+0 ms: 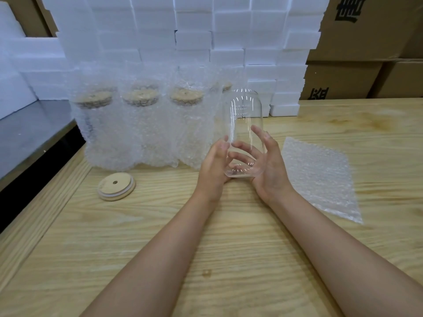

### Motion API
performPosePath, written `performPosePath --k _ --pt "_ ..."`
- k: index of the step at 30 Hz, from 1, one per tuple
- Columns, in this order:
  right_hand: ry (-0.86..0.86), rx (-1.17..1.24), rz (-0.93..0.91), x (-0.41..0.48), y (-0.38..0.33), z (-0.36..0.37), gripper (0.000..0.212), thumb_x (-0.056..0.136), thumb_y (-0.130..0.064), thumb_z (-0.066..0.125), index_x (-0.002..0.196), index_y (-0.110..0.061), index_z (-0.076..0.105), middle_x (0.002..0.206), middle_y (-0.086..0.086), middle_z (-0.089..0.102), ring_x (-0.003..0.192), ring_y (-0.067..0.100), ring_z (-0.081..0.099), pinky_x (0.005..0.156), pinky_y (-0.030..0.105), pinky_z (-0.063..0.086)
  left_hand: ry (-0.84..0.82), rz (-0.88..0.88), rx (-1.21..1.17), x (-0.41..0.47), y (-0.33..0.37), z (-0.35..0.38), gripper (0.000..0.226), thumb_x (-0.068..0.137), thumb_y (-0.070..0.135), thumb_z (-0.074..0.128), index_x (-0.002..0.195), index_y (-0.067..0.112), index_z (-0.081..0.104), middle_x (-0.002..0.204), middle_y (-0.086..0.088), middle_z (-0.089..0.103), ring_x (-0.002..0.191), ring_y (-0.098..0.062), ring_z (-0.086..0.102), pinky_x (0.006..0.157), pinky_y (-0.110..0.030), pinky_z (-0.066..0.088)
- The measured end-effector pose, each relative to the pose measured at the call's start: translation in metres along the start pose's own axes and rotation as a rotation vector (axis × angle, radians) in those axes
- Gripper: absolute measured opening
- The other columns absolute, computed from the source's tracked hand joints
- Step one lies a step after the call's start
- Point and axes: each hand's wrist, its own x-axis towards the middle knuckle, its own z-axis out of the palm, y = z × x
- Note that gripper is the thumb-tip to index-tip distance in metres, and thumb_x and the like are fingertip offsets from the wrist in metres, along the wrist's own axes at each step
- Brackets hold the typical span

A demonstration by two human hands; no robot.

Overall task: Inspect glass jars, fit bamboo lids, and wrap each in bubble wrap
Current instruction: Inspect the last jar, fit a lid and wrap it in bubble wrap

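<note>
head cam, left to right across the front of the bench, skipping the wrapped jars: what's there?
loose bamboo lid → left hand → glass jar held between both hands → right hand → flat bubble wrap sheet

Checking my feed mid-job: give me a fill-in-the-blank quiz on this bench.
The left hand and right hand hold a glass jar with no ___ fitted. The loose bamboo lid lies ___ of the hands. The flat bubble wrap sheet lies on their ___ side.
Missing: lid; left; right.
</note>
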Motion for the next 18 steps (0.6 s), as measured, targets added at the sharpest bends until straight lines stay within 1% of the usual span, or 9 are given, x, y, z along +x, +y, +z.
performPosePath --k 2,4,5,7,9,12,13,16,18 --pt "-0.010 -0.011 0.001 0.0001 0.0008 0.0007 0.050 0.081 -0.048 0.051 0.127 -0.027 0.051 0.095 0.009 0.069 0.079 0.025 0.069 0.070 0.043 0.053 -0.031 0.025 0.035 0.0007 -0.0025 -0.0004 0.045 0.100 0.027 0.042 0.137 0.000 0.040 0.079 0.016 0.070 0.072 -0.003 0.068 0.064 -0.022 0.057" --pt "-0.011 -0.030 -0.006 0.0006 0.0024 0.0001 0.047 0.083 -0.049 0.050 0.126 -0.028 0.051 0.093 0.007 0.070 0.079 0.024 0.069 0.073 0.045 0.052 -0.029 0.039 0.037 -0.0001 -0.0015 0.0009 0.060 0.091 0.033 0.050 0.139 -0.002 0.038 0.081 0.013 0.068 0.070 -0.004 0.066 0.064 -0.022 0.055" --pt "-0.010 -0.040 -0.012 0.0006 0.0031 -0.0002 0.043 0.087 -0.048 0.049 0.125 -0.028 0.051 0.094 0.007 0.070 0.081 0.023 0.069 0.077 0.046 0.051 -0.029 0.043 0.033 -0.0006 -0.0012 0.0010 0.063 0.087 0.034 0.051 0.139 0.002 0.039 0.083 0.011 0.067 0.071 -0.004 0.066 0.065 -0.022 0.055" --pt "0.001 -0.070 -0.027 0.0002 0.0034 -0.0010 0.038 0.093 -0.047 0.044 0.125 -0.029 0.052 0.096 0.006 0.069 0.090 0.023 0.065 0.085 0.049 0.045 -0.020 0.049 0.045 -0.0008 -0.0020 0.0007 0.053 0.088 0.034 0.052 0.136 0.014 0.044 0.090 0.012 0.067 0.073 0.000 0.067 0.067 -0.021 0.055" --pt "0.039 -0.140 -0.045 0.0007 0.0037 -0.0017 0.038 0.091 -0.052 0.045 0.122 -0.032 0.056 0.098 0.001 0.067 0.094 0.017 0.058 0.087 0.044 0.041 0.000 0.054 0.091 -0.0011 -0.0033 -0.0005 0.043 0.088 0.039 0.059 0.129 0.029 0.047 0.094 0.013 0.066 0.079 0.005 0.066 0.072 -0.021 0.056" --pt "0.110 -0.178 -0.064 0.0013 0.0037 -0.0016 0.040 0.081 -0.054 0.048 0.111 -0.034 0.065 0.090 -0.006 0.054 0.079 0.008 0.049 0.076 0.028 0.042 0.017 0.047 0.098 -0.0019 -0.0026 0.0003 0.060 0.084 0.046 0.063 0.137 0.023 0.044 0.096 0.002 0.069 0.085 -0.012 0.071 0.077 -0.036 0.058" --pt "0.125 -0.174 -0.077 0.0019 0.0036 -0.0021 0.038 0.082 -0.053 0.050 0.110 -0.032 0.065 0.089 -0.005 0.051 0.077 0.008 0.047 0.073 0.028 0.042 0.033 0.063 0.104 -0.0016 -0.0034 0.0007 0.067 0.083 0.047 0.065 0.139 0.019 0.042 0.095 0.001 0.070 0.084 -0.014 0.072 0.076 -0.036 0.058" --pt "0.213 -0.163 -0.133 0.0030 0.0036 -0.0026 0.036 0.088 -0.048 0.055 0.113 -0.023 0.063 0.092 -0.001 0.052 0.080 0.015 0.050 0.070 0.032 0.045 0.100 0.184 0.227 -0.0027 -0.0048 0.0014 0.075 0.075 0.052 0.065 0.139 0.023 0.041 0.096 -0.001 0.070 0.087 -0.007 0.069 0.078 -0.018 0.052" --pt "0.302 -0.185 -0.166 0.0020 0.0022 -0.0004 0.047 0.080 -0.055 0.056 0.112 -0.020 0.060 0.091 -0.003 0.054 0.073 0.012 0.053 0.060 0.026 0.047 0.118 0.221 0.281 -0.0049 -0.0046 0.0018 0.079 0.065 0.063 0.062 0.135 0.033 0.040 0.105 -0.004 0.067 0.091 -0.013 0.069 0.075 -0.015 0.051"
